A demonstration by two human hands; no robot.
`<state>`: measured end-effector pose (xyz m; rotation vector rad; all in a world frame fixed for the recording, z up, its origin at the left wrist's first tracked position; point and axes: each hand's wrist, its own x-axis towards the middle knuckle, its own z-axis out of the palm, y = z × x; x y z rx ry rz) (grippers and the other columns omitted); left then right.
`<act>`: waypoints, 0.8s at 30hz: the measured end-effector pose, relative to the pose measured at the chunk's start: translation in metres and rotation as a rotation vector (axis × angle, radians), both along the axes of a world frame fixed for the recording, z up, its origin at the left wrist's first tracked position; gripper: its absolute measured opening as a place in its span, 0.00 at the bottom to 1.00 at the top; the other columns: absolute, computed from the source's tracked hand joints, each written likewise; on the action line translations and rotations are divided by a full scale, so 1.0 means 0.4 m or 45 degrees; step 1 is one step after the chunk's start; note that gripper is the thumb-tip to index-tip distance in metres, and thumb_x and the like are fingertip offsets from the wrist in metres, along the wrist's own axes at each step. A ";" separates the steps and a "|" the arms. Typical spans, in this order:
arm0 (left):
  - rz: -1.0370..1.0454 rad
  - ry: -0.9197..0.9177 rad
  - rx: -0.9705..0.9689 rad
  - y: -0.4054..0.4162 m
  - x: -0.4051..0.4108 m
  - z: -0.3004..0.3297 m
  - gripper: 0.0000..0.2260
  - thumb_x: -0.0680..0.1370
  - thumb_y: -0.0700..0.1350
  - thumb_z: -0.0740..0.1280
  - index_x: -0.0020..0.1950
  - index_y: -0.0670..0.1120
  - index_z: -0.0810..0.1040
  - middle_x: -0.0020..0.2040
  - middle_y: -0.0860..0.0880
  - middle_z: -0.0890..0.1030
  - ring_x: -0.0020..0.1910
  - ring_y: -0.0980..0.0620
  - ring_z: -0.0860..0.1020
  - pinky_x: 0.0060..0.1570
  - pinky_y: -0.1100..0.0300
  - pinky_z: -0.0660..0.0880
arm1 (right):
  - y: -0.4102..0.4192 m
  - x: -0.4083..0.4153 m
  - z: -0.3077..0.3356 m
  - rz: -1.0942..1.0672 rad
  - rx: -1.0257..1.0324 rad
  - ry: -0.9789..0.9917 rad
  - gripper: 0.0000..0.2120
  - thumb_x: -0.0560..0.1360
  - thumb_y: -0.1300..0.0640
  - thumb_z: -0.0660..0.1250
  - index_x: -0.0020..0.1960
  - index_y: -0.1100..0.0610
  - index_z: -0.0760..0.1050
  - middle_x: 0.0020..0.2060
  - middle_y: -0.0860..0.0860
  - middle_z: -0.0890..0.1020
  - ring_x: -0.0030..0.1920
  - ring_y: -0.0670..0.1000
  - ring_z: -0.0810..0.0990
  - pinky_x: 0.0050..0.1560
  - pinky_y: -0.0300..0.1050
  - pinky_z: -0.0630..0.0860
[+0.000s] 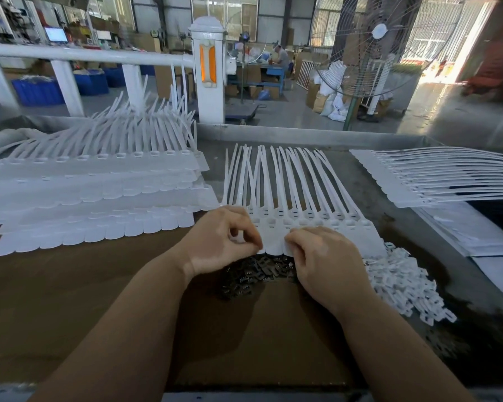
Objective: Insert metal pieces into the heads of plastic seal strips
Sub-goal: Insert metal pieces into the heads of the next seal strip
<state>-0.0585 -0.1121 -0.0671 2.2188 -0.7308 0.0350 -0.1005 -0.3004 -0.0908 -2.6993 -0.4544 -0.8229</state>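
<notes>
- Strips (299, 216) lie fanned at twelve o'clock, heads nearest for reach.
- Left hand (224, 239) pinches the row's edge, steadying it.
- Right hand (325, 256), fingers curled, presses a head; contents hidden.
- Metal pieces (253, 274) are heaped between the wrists.

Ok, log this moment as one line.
left hand: pinching seal strip sheet | right hand: on sheet | metal pieces: piled below

Both hands rest on a joined row of white seal strips (296, 216): left hand (224, 242) pinching, right hand (325, 262) curled over it, dark metal pieces (256, 274) heaped between the wrists.
</notes>
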 end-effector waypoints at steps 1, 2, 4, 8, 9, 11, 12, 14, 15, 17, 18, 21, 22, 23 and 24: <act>-0.039 0.026 -0.007 -0.001 -0.001 0.001 0.07 0.70 0.41 0.74 0.37 0.54 0.83 0.40 0.55 0.77 0.43 0.60 0.74 0.41 0.69 0.72 | -0.001 0.001 0.000 -0.002 0.002 0.001 0.04 0.70 0.65 0.67 0.39 0.60 0.80 0.34 0.53 0.82 0.36 0.56 0.80 0.38 0.50 0.77; -0.072 0.051 -0.009 -0.001 -0.003 0.001 0.06 0.70 0.41 0.74 0.38 0.53 0.84 0.41 0.54 0.77 0.43 0.59 0.75 0.41 0.67 0.73 | -0.001 0.001 0.001 -0.006 0.001 -0.002 0.03 0.69 0.66 0.67 0.39 0.60 0.80 0.34 0.53 0.82 0.36 0.56 0.80 0.38 0.50 0.77; -0.130 0.086 0.010 -0.002 -0.006 0.002 0.05 0.69 0.43 0.75 0.39 0.54 0.84 0.41 0.55 0.77 0.44 0.60 0.75 0.43 0.68 0.73 | -0.001 0.001 0.001 -0.013 -0.001 -0.011 0.03 0.68 0.66 0.69 0.38 0.60 0.80 0.34 0.53 0.83 0.36 0.55 0.80 0.37 0.50 0.78; -0.170 0.063 0.112 -0.014 -0.011 0.003 0.07 0.69 0.48 0.76 0.39 0.61 0.83 0.40 0.62 0.74 0.48 0.62 0.71 0.48 0.71 0.67 | -0.001 0.003 0.002 -0.011 -0.002 -0.016 0.03 0.68 0.66 0.70 0.39 0.59 0.80 0.34 0.53 0.83 0.36 0.55 0.80 0.37 0.50 0.78; -0.172 0.053 0.134 -0.017 -0.013 0.003 0.07 0.69 0.49 0.75 0.39 0.62 0.82 0.40 0.62 0.74 0.48 0.62 0.71 0.50 0.68 0.66 | -0.001 0.004 0.002 -0.009 -0.002 -0.012 0.03 0.68 0.66 0.70 0.39 0.59 0.80 0.34 0.53 0.83 0.36 0.55 0.80 0.37 0.50 0.78; -0.175 0.026 0.192 -0.024 -0.016 0.003 0.05 0.69 0.50 0.75 0.40 0.61 0.82 0.41 0.61 0.74 0.49 0.62 0.70 0.54 0.61 0.65 | -0.003 0.005 0.001 -0.005 -0.002 -0.008 0.03 0.68 0.66 0.69 0.39 0.59 0.80 0.34 0.52 0.82 0.36 0.55 0.80 0.37 0.50 0.78; -0.177 0.008 0.224 -0.028 -0.018 0.003 0.04 0.69 0.51 0.75 0.41 0.60 0.83 0.42 0.61 0.74 0.49 0.62 0.69 0.55 0.59 0.65 | -0.003 0.005 0.000 -0.004 -0.001 -0.008 0.03 0.68 0.66 0.69 0.39 0.59 0.80 0.34 0.53 0.82 0.36 0.55 0.80 0.37 0.50 0.78; -0.180 -0.021 0.268 -0.034 -0.021 0.001 0.05 0.69 0.53 0.74 0.43 0.58 0.83 0.43 0.60 0.74 0.49 0.63 0.69 0.56 0.58 0.64 | -0.003 0.005 0.000 -0.003 0.007 -0.013 0.03 0.68 0.66 0.69 0.38 0.59 0.79 0.34 0.53 0.82 0.35 0.55 0.79 0.37 0.50 0.78; -0.177 -0.032 0.277 -0.037 -0.022 0.000 0.05 0.69 0.53 0.74 0.44 0.58 0.83 0.44 0.59 0.75 0.49 0.63 0.69 0.56 0.58 0.64 | -0.003 0.005 0.000 -0.003 0.009 -0.015 0.03 0.68 0.66 0.69 0.38 0.59 0.79 0.34 0.53 0.82 0.35 0.55 0.79 0.37 0.50 0.77; -0.162 -0.053 0.284 -0.041 -0.023 -0.002 0.04 0.69 0.53 0.74 0.43 0.57 0.83 0.45 0.58 0.75 0.49 0.63 0.69 0.57 0.58 0.63 | -0.003 0.005 0.000 -0.005 0.004 -0.018 0.03 0.68 0.66 0.69 0.38 0.59 0.79 0.33 0.52 0.82 0.35 0.55 0.79 0.36 0.49 0.77; -0.156 -0.060 0.287 -0.043 -0.024 -0.002 0.04 0.69 0.53 0.74 0.42 0.57 0.83 0.45 0.58 0.75 0.49 0.63 0.69 0.57 0.58 0.62 | -0.003 0.004 0.000 -0.004 0.002 -0.017 0.04 0.67 0.66 0.70 0.38 0.59 0.79 0.33 0.52 0.82 0.34 0.54 0.79 0.36 0.49 0.77; -0.152 -0.066 0.279 -0.045 -0.025 -0.005 0.03 0.70 0.52 0.73 0.42 0.55 0.83 0.45 0.57 0.75 0.49 0.62 0.69 0.58 0.58 0.63 | -0.004 0.005 -0.002 -0.003 0.007 -0.007 0.04 0.67 0.67 0.70 0.38 0.58 0.79 0.33 0.52 0.82 0.35 0.54 0.79 0.36 0.48 0.77; -0.152 -0.065 0.281 -0.045 -0.025 -0.005 0.03 0.70 0.52 0.73 0.42 0.55 0.83 0.45 0.57 0.75 0.48 0.62 0.69 0.58 0.57 0.64 | -0.005 0.005 -0.002 -0.003 0.009 -0.006 0.05 0.66 0.67 0.70 0.37 0.58 0.79 0.33 0.52 0.82 0.35 0.54 0.79 0.36 0.48 0.77; -0.153 -0.063 0.284 -0.045 -0.025 -0.005 0.03 0.71 0.51 0.73 0.42 0.54 0.84 0.45 0.57 0.75 0.48 0.62 0.69 0.58 0.57 0.64 | -0.005 0.005 -0.003 -0.004 0.010 -0.005 0.05 0.66 0.67 0.70 0.38 0.58 0.79 0.33 0.52 0.82 0.35 0.54 0.79 0.36 0.48 0.77; -0.153 -0.060 0.284 -0.044 -0.025 -0.005 0.03 0.71 0.51 0.73 0.42 0.54 0.84 0.45 0.56 0.76 0.48 0.61 0.69 0.58 0.56 0.65 | -0.005 0.005 -0.002 -0.004 0.010 -0.004 0.05 0.67 0.67 0.70 0.38 0.59 0.79 0.33 0.52 0.82 0.35 0.55 0.79 0.36 0.48 0.77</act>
